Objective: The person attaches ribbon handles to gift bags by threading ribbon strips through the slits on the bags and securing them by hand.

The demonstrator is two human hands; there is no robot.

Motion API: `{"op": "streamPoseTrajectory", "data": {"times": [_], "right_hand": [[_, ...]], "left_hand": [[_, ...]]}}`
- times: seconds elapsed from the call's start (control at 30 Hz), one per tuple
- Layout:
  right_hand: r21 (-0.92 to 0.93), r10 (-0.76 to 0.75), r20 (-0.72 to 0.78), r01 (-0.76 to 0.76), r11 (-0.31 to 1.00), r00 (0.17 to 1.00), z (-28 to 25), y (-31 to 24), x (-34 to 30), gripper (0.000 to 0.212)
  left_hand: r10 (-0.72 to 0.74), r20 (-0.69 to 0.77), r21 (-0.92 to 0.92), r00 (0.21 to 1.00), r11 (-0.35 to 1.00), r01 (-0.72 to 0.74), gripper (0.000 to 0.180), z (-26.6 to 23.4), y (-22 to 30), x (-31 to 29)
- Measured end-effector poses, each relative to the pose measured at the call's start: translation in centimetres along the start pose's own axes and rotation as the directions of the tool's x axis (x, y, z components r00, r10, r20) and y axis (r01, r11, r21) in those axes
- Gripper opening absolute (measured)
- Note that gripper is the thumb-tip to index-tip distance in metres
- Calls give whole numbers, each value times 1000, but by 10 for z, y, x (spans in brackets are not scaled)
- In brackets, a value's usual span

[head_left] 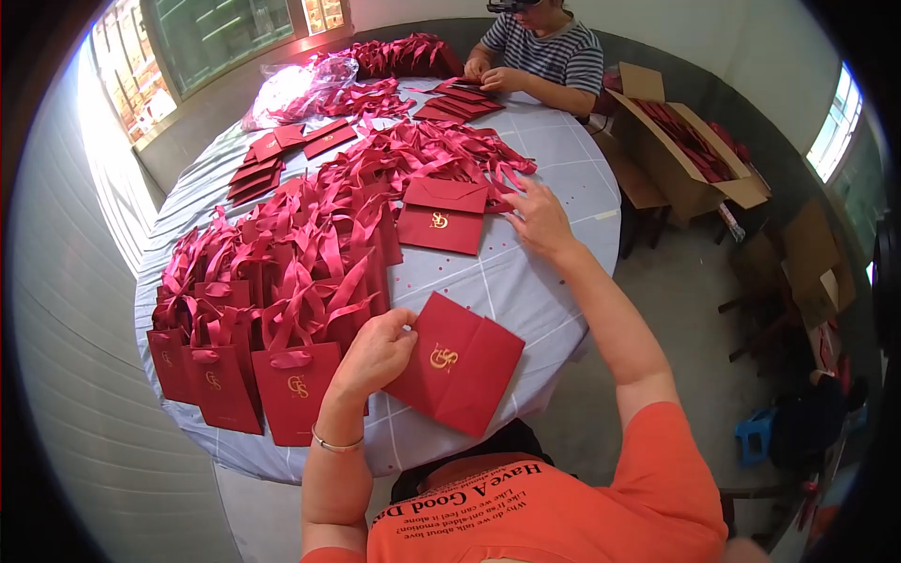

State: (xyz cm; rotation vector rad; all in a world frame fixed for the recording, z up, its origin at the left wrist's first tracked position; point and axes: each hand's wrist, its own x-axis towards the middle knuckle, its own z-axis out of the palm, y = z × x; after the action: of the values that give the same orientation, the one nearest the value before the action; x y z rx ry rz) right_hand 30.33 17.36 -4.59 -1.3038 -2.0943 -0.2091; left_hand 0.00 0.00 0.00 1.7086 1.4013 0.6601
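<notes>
My left hand (pixel 377 352) is closed on the edge of a flat dark-red paper bag (pixel 460 366) with a gold emblem, held tilted over the table's near edge. Stretched forward, my right hand (pixel 542 223) has its fingers apart at the loose ends of the red ribbons (pixel 422 155). Whether its fingertips touch a ribbon is hard to see. Just left of that hand lies a stack of flat red bags (pixel 441 230), flap side up. Finished-looking red gift bags (pixel 298 399) with ribbon handles stand in packed rows to the left of my left hand.
A round table (pixel 526 300) has a pale checked cloth dotted with small red bits. Across it, a person in a striped shirt (pixel 554 56) handles flat red bags. More folded bags (pixel 255 175) and a clear plastic bag (pixel 300 89) lie far left. Open cardboard boxes (pixel 690 141) stand right.
</notes>
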Motion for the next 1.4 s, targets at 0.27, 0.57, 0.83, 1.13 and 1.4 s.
{"op": "streamPoseTrajectory", "data": {"times": [0.27,0.57,0.83,1.13,1.4], "right_hand": [[-43,-172,18,173,984,985,-21,-17,-13,13],[255,-207,216,150,955,954,-92,-69,-106,19],[205,-215,131,186,961,968,-94,-101,-107,24],[534,47,160,-126,836,986,-94,-123,-107,11],[585,-49,107,-23,810,993,-89,-165,-123,17]], "left_hand": [[75,-26,242,997,968,-67,21,14,-5,1],[111,-8,256,994,961,-105,20,22,0,1],[102,1,253,995,962,-98,25,24,-1,4],[122,71,64,990,990,-126,16,18,-3,4],[85,296,-168,951,985,-36,11,18,-7,2]]}}
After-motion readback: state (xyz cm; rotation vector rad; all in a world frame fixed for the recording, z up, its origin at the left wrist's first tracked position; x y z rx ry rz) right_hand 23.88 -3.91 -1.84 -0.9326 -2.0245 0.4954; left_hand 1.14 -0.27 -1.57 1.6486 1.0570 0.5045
